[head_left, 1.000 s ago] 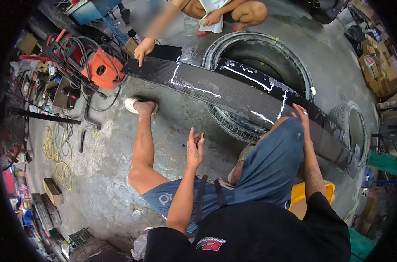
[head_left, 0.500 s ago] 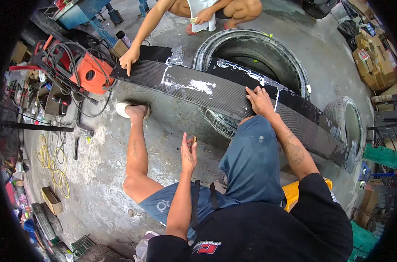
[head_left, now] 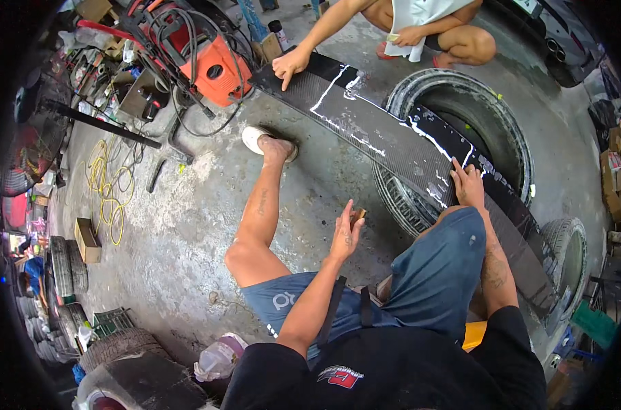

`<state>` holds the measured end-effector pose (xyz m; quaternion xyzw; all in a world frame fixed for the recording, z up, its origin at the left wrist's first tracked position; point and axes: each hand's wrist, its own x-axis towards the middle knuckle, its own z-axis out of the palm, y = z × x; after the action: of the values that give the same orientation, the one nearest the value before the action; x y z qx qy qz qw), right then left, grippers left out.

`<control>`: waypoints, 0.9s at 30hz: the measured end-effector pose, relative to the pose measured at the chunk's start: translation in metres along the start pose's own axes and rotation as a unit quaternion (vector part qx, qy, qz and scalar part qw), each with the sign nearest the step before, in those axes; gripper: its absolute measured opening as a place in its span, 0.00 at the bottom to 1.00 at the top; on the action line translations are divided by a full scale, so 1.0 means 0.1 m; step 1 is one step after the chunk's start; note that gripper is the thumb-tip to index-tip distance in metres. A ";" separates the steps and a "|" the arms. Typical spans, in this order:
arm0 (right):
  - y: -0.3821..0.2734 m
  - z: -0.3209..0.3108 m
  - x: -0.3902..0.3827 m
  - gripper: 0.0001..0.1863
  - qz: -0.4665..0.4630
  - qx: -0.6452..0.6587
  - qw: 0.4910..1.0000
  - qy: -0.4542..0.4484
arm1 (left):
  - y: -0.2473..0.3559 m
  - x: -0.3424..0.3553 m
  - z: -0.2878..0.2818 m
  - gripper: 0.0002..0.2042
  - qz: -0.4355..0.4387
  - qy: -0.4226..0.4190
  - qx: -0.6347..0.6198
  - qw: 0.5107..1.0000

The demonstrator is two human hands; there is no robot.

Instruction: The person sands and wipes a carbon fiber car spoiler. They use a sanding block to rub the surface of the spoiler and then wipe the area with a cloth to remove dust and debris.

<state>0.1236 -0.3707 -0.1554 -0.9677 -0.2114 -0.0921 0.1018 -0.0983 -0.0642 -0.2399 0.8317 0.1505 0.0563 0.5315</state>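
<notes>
A long black panel with a carbon-fibre weave point(head_left: 385, 137) lies slantwise across a large tyre point(head_left: 522, 137), with shiny white streaks on its surface. My right hand point(head_left: 469, 186) rests on the panel near its middle, fingers stretched out. Away from the panel, above the floor, my left hand point(head_left: 344, 236) is raised with a small brownish block point(head_left: 359, 215) held at the thumb side. Another person's hand point(head_left: 291, 66) presses a pointing finger on the panel's far left end. That person's other hand point(head_left: 409, 35) holds a small pale piece by a white cloth.
A red-orange machine with black hoses point(head_left: 218, 68) stands beyond the panel's left end. A second tyre point(head_left: 564, 253) sits under its right end. Yellow cable point(head_left: 105, 195) lies on the floor at left, with stacked tyres and a plastic bag point(head_left: 218, 355) nearby. A car's rear point(head_left: 563, 34) is at far right.
My view has swung left, so the scene sits farther right. My right hand stays on the panel and my left hand still holds the block. The white streaks on the panel look different.
</notes>
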 end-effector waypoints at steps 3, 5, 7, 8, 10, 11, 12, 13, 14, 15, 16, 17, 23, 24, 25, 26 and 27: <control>0.12 -0.02 -0.19 0.22 -0.029 0.032 0.999 0.028 | 0.01 0.02 0.02 0.32 -0.013 -0.005 0.000 1.000; 0.21 -0.06 -0.42 0.23 -0.042 0.092 0.994 0.039 | -0.02 0.00 0.02 0.32 -0.010 0.002 -0.005 1.000; 0.82 -0.04 -0.83 0.23 0.078 0.217 0.973 0.021 | 0.10 0.17 0.10 0.32 0.014 -0.006 -0.021 1.000; 0.90 -0.01 -1.10 0.24 0.138 0.263 0.955 0.023 | 0.11 0.14 0.11 0.32 0.006 -0.006 -0.040 0.999; 0.91 -0.12 -1.64 0.24 0.204 0.251 0.945 0.045 | 0.09 0.07 0.17 0.32 -0.005 -0.012 -0.066 0.998; 0.75 -0.22 -1.80 0.24 0.200 0.206 0.957 0.049 | 0.05 0.03 0.07 0.32 -0.012 -0.001 -0.070 0.997; 0.72 -0.31 -2.00 0.24 0.194 0.114 0.974 0.035 | 0.06 0.03 0.05 0.31 -0.010 -0.002 -0.080 0.997; 0.72 -0.37 -2.19 0.24 0.195 0.110 0.974 0.037 | 0.07 0.01 0.04 0.31 -0.009 -0.004 -0.083 0.996; 0.74 -0.43 -2.38 0.24 0.191 0.057 0.979 0.032 | 0.07 0.01 0.04 0.31 -0.009 -0.006 -0.081 0.997; 0.78 -0.47 -2.54 0.24 0.185 0.006 0.982 0.027 | 0.08 0.01 0.04 0.31 -0.009 -0.006 -0.078 0.997; 0.88 -0.51 -2.71 0.24 0.185 0.005 0.982 0.030 | 0.10 0.02 0.05 0.31 -0.005 -0.006 -0.080 0.997; 1.06 -0.54 -2.89 0.24 0.216 -0.018 0.976 0.029 | 0.11 0.03 0.06 0.31 -0.002 -0.009 -0.073 0.997; 1.77 -0.68 -3.76 0.37 0.498 -0.056 0.865 0.019 | 0.10 0.01 0.07 0.31 0.004 0.003 -0.068 0.998; 1.86 -0.70 -3.85 0.41 0.595 -0.074 0.800 0.001 | 0.11 0.00 0.06 0.31 0.004 0.008 -0.060 0.998; 1.91 -0.70 -3.89 0.44 0.621 -0.070 0.780 0.032 | 0.09 -0.01 0.06 0.31 0.004 0.011 -0.061 0.998; 1.99 -0.70 -3.87 0.44 0.618 -0.070 0.782 0.034 | 0.08 -0.02 0.07 0.31 -0.001 0.005 -0.063 0.998; 2.08 -0.68 -3.83 0.43 0.636 -0.071 0.768 0.013 | 0.08 -0.03 0.08 0.31 -0.005 -0.001 -0.066 0.998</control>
<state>-0.1386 -0.7210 -0.2072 -0.8838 0.4614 -0.0339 0.0704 -0.0975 -0.0749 -0.2360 0.7940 0.1500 0.0621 0.5858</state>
